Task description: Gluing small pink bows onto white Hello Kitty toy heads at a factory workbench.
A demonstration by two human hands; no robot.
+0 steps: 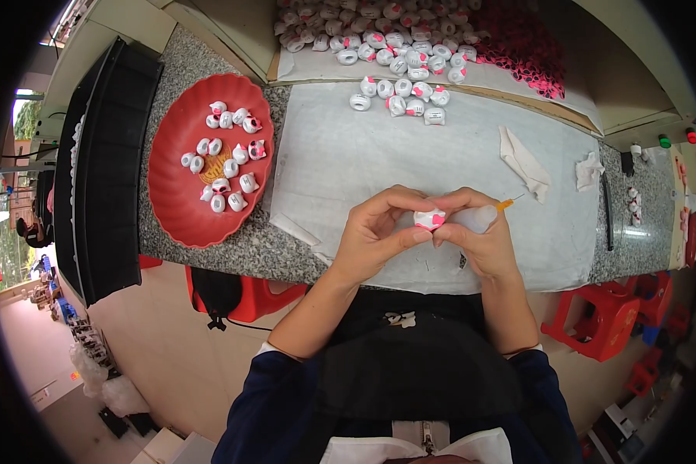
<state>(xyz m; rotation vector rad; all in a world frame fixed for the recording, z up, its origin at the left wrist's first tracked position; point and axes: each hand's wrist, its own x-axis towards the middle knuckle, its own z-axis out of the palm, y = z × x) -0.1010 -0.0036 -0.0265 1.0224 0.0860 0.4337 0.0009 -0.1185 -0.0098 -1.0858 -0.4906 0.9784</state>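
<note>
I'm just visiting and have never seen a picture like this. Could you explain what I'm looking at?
No machine is at work here: these are a person's bare hands. The single picture comes from a wide-angle camera on that person's head, looking down, so straight edges bend near the rim.

The left hand holds a small rounded white piece with pink patches, the right fingertips close beside it. The right hand also holds a translucent whitish bottle with an orange tip.

A white, paper-like sheet covers part of the speckled grey tabletop. To the left, a red scalloped dish holds similar white pieces; more lie at the back, beside a bright pink heap.
</note>
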